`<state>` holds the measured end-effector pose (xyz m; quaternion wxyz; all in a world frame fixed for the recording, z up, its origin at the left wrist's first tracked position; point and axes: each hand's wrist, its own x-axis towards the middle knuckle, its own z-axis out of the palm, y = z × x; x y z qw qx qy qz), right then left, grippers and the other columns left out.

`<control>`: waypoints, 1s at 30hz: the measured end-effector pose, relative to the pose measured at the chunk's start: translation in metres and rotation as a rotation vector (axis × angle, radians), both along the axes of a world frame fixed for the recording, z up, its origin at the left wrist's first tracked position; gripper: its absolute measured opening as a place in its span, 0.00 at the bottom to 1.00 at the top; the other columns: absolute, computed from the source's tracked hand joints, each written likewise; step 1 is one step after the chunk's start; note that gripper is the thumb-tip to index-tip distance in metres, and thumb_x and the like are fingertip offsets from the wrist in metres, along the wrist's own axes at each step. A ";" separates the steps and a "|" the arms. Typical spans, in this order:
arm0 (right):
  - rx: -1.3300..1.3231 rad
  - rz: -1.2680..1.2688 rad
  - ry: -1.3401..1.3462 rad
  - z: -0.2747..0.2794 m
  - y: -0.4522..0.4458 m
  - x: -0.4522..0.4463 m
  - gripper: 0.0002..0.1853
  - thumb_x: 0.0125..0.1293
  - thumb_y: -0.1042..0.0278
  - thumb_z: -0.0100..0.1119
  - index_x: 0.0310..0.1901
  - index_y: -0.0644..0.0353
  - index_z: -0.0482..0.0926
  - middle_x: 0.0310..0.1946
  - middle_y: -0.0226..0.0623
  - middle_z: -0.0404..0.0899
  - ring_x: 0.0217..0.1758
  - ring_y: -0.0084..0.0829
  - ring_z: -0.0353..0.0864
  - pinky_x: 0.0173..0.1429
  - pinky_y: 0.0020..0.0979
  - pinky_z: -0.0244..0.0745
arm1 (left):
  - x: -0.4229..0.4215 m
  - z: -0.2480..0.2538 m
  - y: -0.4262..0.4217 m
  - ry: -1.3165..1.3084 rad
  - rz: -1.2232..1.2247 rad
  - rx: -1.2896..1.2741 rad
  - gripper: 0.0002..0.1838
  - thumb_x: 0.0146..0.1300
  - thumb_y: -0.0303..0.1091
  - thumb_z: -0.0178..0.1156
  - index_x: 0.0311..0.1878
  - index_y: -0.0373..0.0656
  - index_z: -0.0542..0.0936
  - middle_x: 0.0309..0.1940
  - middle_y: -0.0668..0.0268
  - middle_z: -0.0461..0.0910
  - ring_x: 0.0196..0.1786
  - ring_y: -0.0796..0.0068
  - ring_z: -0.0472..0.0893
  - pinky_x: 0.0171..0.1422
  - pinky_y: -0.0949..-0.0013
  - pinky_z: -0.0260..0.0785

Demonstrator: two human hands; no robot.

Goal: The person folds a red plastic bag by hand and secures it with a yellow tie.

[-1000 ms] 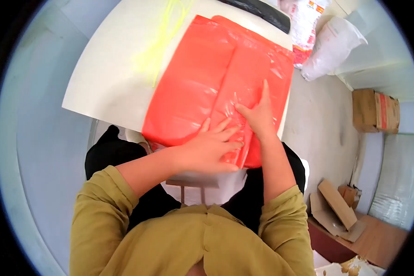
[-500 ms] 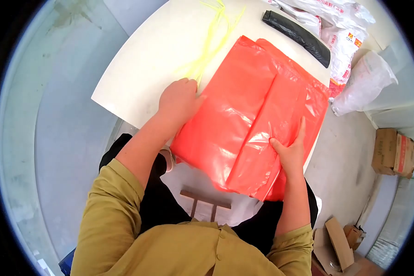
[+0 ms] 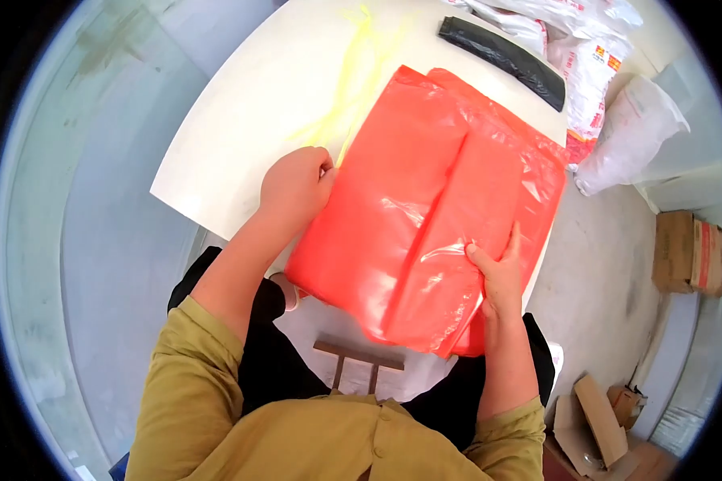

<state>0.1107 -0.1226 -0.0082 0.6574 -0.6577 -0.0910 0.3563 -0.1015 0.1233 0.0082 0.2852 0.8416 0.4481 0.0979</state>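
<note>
A stack of folded red plastic bags (image 3: pixel 409 216) lies at the near edge of the white table (image 3: pixel 233 120). My left hand (image 3: pixel 298 183) is closed at the stack's left edge, its fingertips pinched at the near end of the yellow strips (image 3: pixel 341 104); the strips look blurred. My right hand (image 3: pixel 501 276) rests on the lower right part of the red bags, thumb and fingers apart, with part of the fingers hidden. A rolled black plastic bundle (image 3: pixel 505 62) lies at the table's far right.
Printed white sacks (image 3: pixel 583 80) and a whitish bag (image 3: pixel 634 132) stand beyond the table's right edge. A closed cardboard box (image 3: pixel 686 252) is at the far right, an opened one (image 3: pixel 590 425) at the lower right. A brown stool frame (image 3: pixel 359 355) shows between the legs.
My left hand has gone from lying spread on the red bags to the yellow strips at their left and closed there. My right hand stays on the bags. The view has shifted.
</note>
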 end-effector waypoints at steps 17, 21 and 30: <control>0.102 0.063 0.627 0.004 -0.012 -0.004 0.28 0.68 0.69 0.69 0.68 0.63 0.73 0.61 0.44 0.81 0.62 0.42 0.82 0.67 0.46 0.80 | 0.057 -0.021 -0.107 -0.486 -0.318 -1.466 0.19 0.80 0.41 0.56 0.66 0.42 0.79 0.59 0.62 0.84 0.58 0.74 0.84 0.59 0.64 0.80; 0.058 0.050 0.531 0.009 -0.021 0.001 0.29 0.68 0.68 0.71 0.68 0.64 0.73 0.59 0.42 0.82 0.62 0.40 0.82 0.66 0.45 0.80 | 0.056 -0.020 -0.102 -0.566 -0.037 -1.539 0.24 0.80 0.41 0.57 0.72 0.41 0.72 0.60 0.58 0.83 0.58 0.72 0.84 0.60 0.63 0.79; -0.413 0.471 0.023 0.012 -0.043 0.032 0.19 0.72 0.63 0.68 0.57 0.69 0.81 0.46 0.37 0.86 0.47 0.28 0.85 0.52 0.33 0.81 | 0.059 -0.020 -0.114 -0.386 -0.228 -1.119 0.41 0.71 0.25 0.61 0.82 0.45 0.52 0.58 0.53 0.81 0.60 0.65 0.82 0.64 0.59 0.75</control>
